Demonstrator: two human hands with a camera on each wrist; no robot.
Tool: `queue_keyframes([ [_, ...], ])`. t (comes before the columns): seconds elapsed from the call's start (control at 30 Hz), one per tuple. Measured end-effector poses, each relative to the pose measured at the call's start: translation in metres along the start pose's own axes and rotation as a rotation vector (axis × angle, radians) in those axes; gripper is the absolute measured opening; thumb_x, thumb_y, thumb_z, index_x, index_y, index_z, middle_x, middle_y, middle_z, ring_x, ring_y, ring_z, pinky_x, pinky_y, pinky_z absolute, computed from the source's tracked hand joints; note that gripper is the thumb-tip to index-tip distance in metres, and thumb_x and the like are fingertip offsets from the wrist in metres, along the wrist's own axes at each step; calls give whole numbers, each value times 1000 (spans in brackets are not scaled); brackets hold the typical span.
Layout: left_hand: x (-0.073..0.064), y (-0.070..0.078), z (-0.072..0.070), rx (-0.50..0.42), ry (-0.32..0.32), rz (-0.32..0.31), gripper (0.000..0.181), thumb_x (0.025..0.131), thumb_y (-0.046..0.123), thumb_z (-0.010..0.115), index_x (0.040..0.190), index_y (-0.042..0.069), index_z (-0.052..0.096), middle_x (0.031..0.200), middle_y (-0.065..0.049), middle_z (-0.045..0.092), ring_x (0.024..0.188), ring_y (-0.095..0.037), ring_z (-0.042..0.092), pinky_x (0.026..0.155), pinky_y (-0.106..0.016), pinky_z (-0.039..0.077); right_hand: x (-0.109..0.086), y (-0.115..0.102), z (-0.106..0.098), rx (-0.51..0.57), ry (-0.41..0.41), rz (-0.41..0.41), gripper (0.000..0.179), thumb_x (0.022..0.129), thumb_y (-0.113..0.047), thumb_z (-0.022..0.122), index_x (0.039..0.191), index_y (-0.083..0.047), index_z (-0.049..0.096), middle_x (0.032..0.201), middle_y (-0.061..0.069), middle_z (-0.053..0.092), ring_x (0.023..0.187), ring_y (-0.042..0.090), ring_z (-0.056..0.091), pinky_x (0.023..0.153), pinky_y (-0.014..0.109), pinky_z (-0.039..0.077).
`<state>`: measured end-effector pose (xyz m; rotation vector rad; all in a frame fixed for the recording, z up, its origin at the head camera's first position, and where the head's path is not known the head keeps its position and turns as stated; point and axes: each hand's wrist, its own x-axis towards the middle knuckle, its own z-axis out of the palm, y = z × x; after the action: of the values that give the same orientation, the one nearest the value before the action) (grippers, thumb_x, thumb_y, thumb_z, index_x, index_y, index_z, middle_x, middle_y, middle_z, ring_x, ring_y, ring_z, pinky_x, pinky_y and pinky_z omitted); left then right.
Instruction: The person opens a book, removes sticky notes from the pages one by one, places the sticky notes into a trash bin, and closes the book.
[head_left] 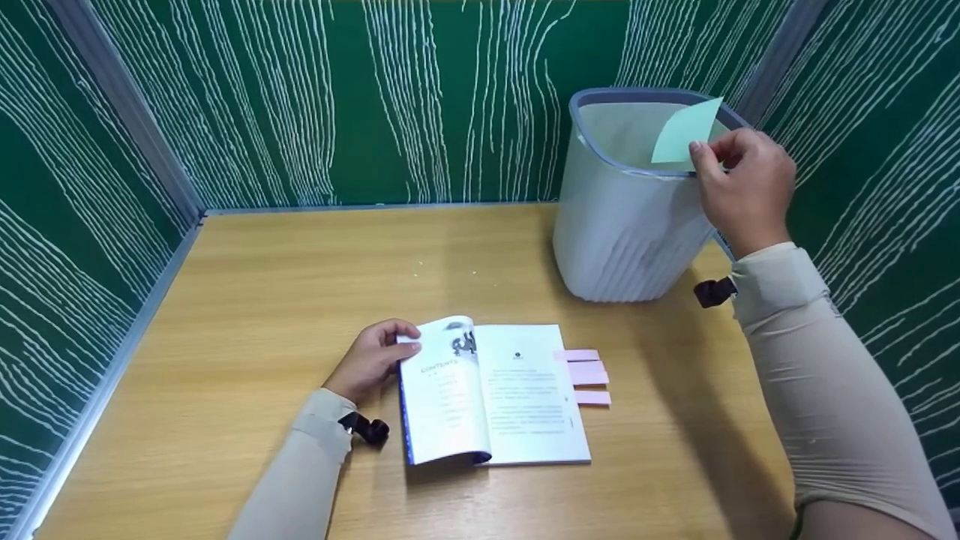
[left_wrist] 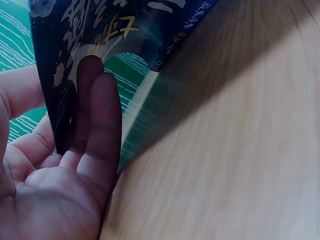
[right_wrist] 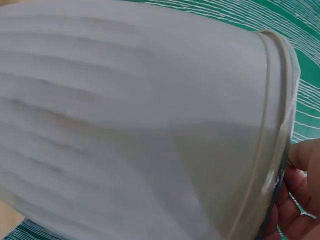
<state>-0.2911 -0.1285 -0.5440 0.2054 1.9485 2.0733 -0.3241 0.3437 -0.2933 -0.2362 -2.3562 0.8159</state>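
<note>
An open book (head_left: pixel 521 405) lies on the table, its left side lifted and curved. My left hand (head_left: pixel 371 360) grips the edge of that side, thumb on the contents page and fingers behind the dark cover (left_wrist: pixel 50 75). Over the mouth of a grey-white trash bin (head_left: pixel 630 217), my right hand (head_left: pixel 750 180) pinches a light green paper sheet (head_left: pixel 684 133) between thumb and finger. In the right wrist view the bin's ribbed side (right_wrist: pixel 125 125) fills most of the frame, with the fingers (right_wrist: pixel 302 157) right at its rim; the sheet is hidden there.
Several pink sticky tabs (head_left: pixel 589 373) stick out from the book's right edge. Tiny white scraps lie on the wooden table (head_left: pixel 315 270) behind the book. Green walls (head_left: pixel 517 97) with white wavy lines enclose the back and both sides, and the bin stands at the back right corner.
</note>
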Motion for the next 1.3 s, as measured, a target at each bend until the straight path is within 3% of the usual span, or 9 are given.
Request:
queue_keyframes([
  [0.13,-1,1,0,6,1,4,25,93,7,73,117,1,64,104,-7,61,81,-16,61,62,-24,52,-1,1,2,-10,-6,-9,54,97,-63,56,117,-16,74,113,-2,61,103,8,49,98,30,55],
  [0.37,-1,3,2,-65,-15,-11,27,94,5,72,118,-1,62,109,-9,61,90,-18,65,69,-26,57,-2,3,4,-26,-4,-25,57,98,-61,56,120,-12,73,120,8,64,106,10,44,113,38,40],
  [0.47,-1,3,2,-63,-12,-12,26,94,5,72,117,-1,62,109,-9,61,91,-19,65,69,-27,58,-2,1,4,-23,-7,-19,56,98,-61,57,121,-13,73,121,8,64,107,10,44,111,37,44],
  [0.63,-1,3,2,-52,-2,-16,26,94,5,72,117,-1,62,108,-8,61,89,-18,64,68,-26,57,-3,-2,2,-25,-17,-7,54,98,-61,56,122,-15,73,120,3,63,108,11,46,97,30,55],
  [0.93,1,1,2,-52,-5,-15,25,93,4,73,116,0,64,109,-9,62,92,-21,65,71,-28,58,-11,-4,-2,38,-1,-19,51,97,-60,59,118,-15,73,116,0,63,109,13,50,96,24,53],
  [1.13,1,1,1,-19,-5,-12,23,94,7,72,116,2,65,108,-10,62,91,-21,66,71,-28,58,-26,-10,-1,65,56,-87,50,97,-56,63,112,-10,74,110,1,64,104,10,50,91,23,49],
  [1.3,1,0,1,-24,-9,-12,25,94,6,72,116,1,64,104,-9,62,85,-18,66,66,-28,57,-47,-5,13,237,147,-260,36,95,-39,75,95,-2,74,91,-2,64,90,11,54,83,21,45],
])
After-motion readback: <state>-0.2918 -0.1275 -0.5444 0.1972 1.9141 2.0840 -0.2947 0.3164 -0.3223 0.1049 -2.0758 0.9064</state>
